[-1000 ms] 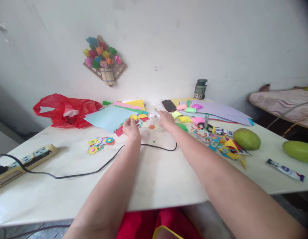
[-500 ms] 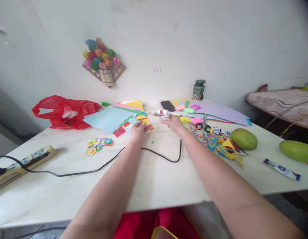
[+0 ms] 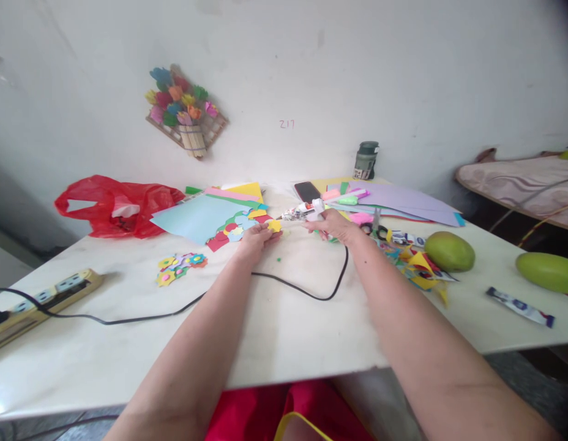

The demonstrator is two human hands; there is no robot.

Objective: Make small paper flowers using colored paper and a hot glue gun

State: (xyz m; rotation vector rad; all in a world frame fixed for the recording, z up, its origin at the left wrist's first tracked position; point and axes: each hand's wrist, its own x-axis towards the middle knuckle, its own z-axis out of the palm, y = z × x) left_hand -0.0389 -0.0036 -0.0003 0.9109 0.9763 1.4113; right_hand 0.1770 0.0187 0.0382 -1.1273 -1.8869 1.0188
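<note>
My right hand (image 3: 332, 225) is wrapped round a white hot glue gun (image 3: 305, 211), its nozzle pointing left and a glue stick showing at the back. My left hand (image 3: 256, 241) pinches a small yellow paper cutout (image 3: 275, 226) a little left of the nozzle. Beside that hand lies a heap of coloured paper cutouts (image 3: 231, 229), partly on light blue paper sheets (image 3: 187, 217). Nearer me on the left sit several finished-looking paper flowers (image 3: 167, 278) with coloured centres. A tiny green bit (image 3: 279, 260) rests on the table between my arms.
A black cord (image 3: 306, 296) runs across the table toward a power strip (image 3: 45, 300). At left is a red plastic bag (image 3: 123, 208). On the right are scissors (image 3: 378, 228), paper scraps (image 3: 417, 269), a mango (image 3: 449, 251), a tube (image 3: 520, 306), a phone (image 3: 306, 191) and purple sheets (image 3: 394, 202).
My right hand and the glue gun have shifted slightly right and toward me. The yellow cutout now shows plainly in my left fingers. The cord's bend has moved right.
</note>
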